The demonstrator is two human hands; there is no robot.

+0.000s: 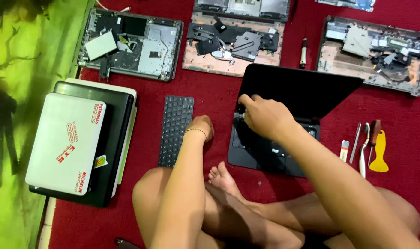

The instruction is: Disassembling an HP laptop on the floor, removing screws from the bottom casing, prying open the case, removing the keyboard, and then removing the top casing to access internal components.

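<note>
I am sitting cross-legged on a red carpet (210, 90); my right hand (265, 117) is resting on the black laptop (288, 106), fingers curled narrow near its hinge edge, pinching something too small to tell; the matte lid is standing half open over the base. My left hand (201, 129) is pressing down on the carpet, fingers bent under, holding nothing, just beside a slim black keyboard (175, 130) with a grid of small keys. To the right are lying a yellow plastic scraper (380, 152), pliers (364, 150) and a screwdriver (374, 136). Three opened laptop chassis are lying above, boards bared; stacked closed laptops (76, 143) are lying at left.
</note>
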